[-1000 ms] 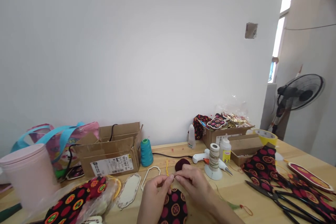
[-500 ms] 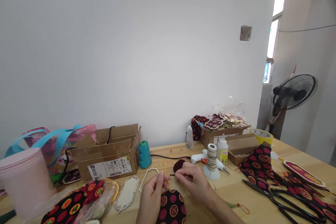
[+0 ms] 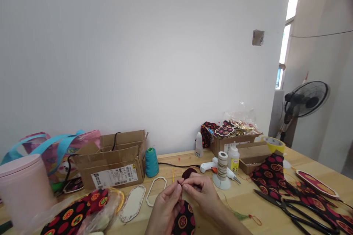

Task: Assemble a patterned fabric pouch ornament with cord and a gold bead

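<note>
Low in the middle of the head view, my left hand (image 3: 167, 205) and my right hand (image 3: 202, 192) meet fingertip to fingertip. Both pinch a thin dark cord (image 3: 180, 182); its exact shape is mostly hidden by the fingers. A dark maroon rounded bundle (image 3: 189, 171) shows just behind my right fingers. Under my hands lies a rounded black fabric piece (image 3: 184, 219) with red and orange circles, partly covered by my left hand. A yellow cord loop (image 3: 173, 175) sticks up behind my left fingertips.
White frame (image 3: 156, 191) and cream plaque (image 3: 133, 202) lie left. Teal thread cone (image 3: 152, 162) and cardboard box (image 3: 116, 165) stand behind. Right are a cord spool (image 3: 222, 165), glue gun (image 3: 209, 165), glue bottle (image 3: 234, 158) and large black scissors (image 3: 284, 204). A pink canister (image 3: 26, 191) stands far left.
My left hand has moved from the yellow cord to the dark cord, meeting my right fingertips. The yellow loop is now behind my fingers. The view has shifted slightly.
</note>
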Tool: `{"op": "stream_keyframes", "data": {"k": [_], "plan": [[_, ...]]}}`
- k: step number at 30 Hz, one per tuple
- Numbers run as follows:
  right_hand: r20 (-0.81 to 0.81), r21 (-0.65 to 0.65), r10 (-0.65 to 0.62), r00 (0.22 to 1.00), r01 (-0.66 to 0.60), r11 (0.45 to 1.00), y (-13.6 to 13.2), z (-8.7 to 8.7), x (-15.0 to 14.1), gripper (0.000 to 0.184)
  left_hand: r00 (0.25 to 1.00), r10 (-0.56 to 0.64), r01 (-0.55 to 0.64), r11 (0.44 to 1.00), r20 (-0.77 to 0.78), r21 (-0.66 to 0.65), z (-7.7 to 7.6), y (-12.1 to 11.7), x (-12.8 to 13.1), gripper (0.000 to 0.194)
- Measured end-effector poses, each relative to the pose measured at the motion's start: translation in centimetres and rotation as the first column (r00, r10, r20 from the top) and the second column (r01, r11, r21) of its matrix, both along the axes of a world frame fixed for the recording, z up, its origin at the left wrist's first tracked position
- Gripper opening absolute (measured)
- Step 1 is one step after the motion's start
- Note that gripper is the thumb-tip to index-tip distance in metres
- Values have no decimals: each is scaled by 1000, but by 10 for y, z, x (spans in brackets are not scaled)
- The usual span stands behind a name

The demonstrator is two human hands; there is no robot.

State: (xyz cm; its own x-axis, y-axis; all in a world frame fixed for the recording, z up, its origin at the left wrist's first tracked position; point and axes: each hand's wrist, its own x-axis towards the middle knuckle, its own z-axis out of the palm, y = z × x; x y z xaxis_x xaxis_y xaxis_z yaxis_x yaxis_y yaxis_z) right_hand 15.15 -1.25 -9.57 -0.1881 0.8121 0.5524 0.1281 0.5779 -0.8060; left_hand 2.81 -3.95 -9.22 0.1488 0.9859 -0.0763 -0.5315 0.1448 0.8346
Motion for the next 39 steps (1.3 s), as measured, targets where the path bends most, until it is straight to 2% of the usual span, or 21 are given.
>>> {"op": "stream_keyframes", "data": {"k": [5,9,12,14,16,17,18,19,20,22,24,26,31,35,39], "plan": [[22,-36,4,1000,-3,999,-1,-10,-4,18,999,46,-46,999,18,0,-7,4,0,17],[90,3,8,996,-8,1000,-6,-6,-6,15,999,29,-30,999,24,40,-10,6,-1,13],[83,131,-127,988,115,985,-11,4,-2,16,997,57,-57,998,54,12,-7,5,-2,12],[12,211,-275,961,267,940,-11,13,9,18,991,108,-106,994,73,-38,-5,5,-4,13],[-104,208,-449,887,461,863,-6,21,30,22,988,130,-125,990,83,-66,-3,5,-5,15],[-175,184,-554,814,580,794,-1,23,44,22,988,125,-119,991,86,-68,-2,5,-5,14],[-231,104,-721,654,753,650,6,24,58,21,989,117,-111,992,88,-68,-1,5,-5,13],[-196,3,-849,491,866,500,12,24,74,26,989,118,-112,991,88,-71,-1,5,-4,10],[-157,-42,-890,427,898,438,19,23,88,32,988,129,-122,989,86,-80,-1,5,-3,6],[-62,-72,-922,382,920,386,31,18,113,38,982,169,-160,981,80,-108,-2,6,-1,5],[63,-70,-925,376,926,372,38,11,128,39,976,202,-191,973,81,-126,-3,6,1,12],[179,-52,-904,389,921,386,40,5,133,37,974,207,-194,973,96,-128,-4,7,1,15],[358,-16,-845,397,908,420,37,2,128,34,977,140,-134,990,159,-50,-6,8,-2,7],[366,-1,-848,384,911,413,35,4,126,36,982,103,-102,995,161,-15,-9,9,-5,20],[251,19,-898,361,926,377,35,5,127,40,987,111,-110,994,117,-10,-11,10,-6,24]]}}
